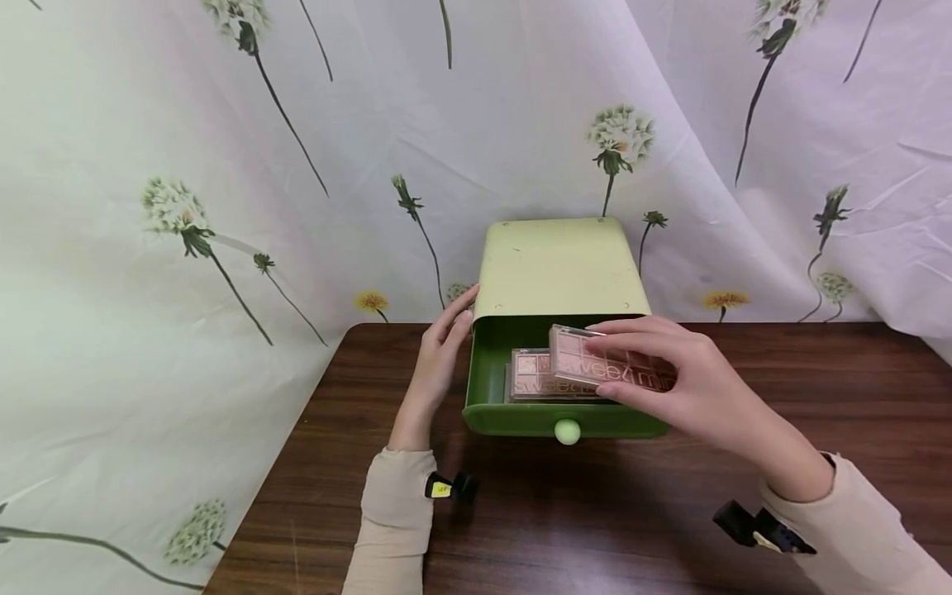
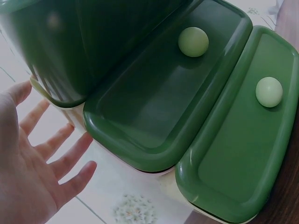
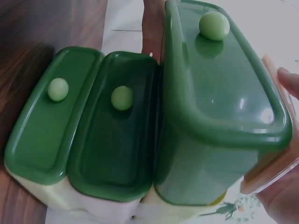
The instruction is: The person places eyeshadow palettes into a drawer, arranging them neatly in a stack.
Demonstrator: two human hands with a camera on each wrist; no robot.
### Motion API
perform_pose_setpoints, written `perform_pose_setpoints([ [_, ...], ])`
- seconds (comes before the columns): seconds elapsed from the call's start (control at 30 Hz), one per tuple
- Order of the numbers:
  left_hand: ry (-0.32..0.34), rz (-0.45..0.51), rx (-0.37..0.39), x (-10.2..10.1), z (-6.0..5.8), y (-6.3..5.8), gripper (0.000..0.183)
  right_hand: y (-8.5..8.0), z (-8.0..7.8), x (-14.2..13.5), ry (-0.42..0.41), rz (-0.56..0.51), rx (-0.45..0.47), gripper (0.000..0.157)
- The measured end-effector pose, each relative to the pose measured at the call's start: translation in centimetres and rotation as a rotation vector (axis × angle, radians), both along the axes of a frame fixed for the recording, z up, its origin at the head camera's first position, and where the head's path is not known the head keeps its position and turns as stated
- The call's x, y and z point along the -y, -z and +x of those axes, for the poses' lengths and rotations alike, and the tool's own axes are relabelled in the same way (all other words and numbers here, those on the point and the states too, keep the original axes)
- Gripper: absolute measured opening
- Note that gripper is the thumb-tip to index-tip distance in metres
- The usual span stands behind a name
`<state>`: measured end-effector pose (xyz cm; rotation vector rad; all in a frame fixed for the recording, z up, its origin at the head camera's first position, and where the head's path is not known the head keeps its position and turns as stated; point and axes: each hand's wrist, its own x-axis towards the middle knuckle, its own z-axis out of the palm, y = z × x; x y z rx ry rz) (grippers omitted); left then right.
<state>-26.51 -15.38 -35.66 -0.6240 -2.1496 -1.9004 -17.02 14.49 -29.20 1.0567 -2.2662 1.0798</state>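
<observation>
A pale yellow-green cabinet (image 1: 561, 264) stands on the table with its top green drawer (image 1: 513, 420) pulled out. My right hand (image 1: 684, 372) pinches a clear-lidded eyeshadow palette (image 1: 583, 357) between thumb and fingers, tilted over the drawer's right half. Beneath it, another such palette (image 1: 530, 382) lies inside the drawer, partly covered by the held one. My left hand (image 1: 435, 359) rests against the cabinet's left side. Its fingers are spread and fairly straight in the left wrist view, with fingertips at the cabinet's edge.
Two lower green drawers, the middle one (image 2: 154, 98) and the bottom one (image 2: 238, 140), are pushed in, each with a round pale knob. Dark wood table (image 1: 357, 512) lies under the cabinet. Behind it hangs a white cloth (image 1: 506, 124) printed with flowers.
</observation>
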Motion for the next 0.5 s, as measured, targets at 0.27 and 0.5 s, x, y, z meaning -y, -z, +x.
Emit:
perform_pose_setpoints([
  [0.27, 0.013, 0.009, 0.029, 0.1, -0.1, 0.0, 0.042, -0.5, -0.5, 1.6, 0.000, 0.110, 0.108, 0.039],
  [0.5, 0.014, 0.008, 0.051, 0.1, -0.1, -0.2, 0.043, -0.6, -1.2, 2.6, -0.025, 0.182, 0.137, 0.037],
])
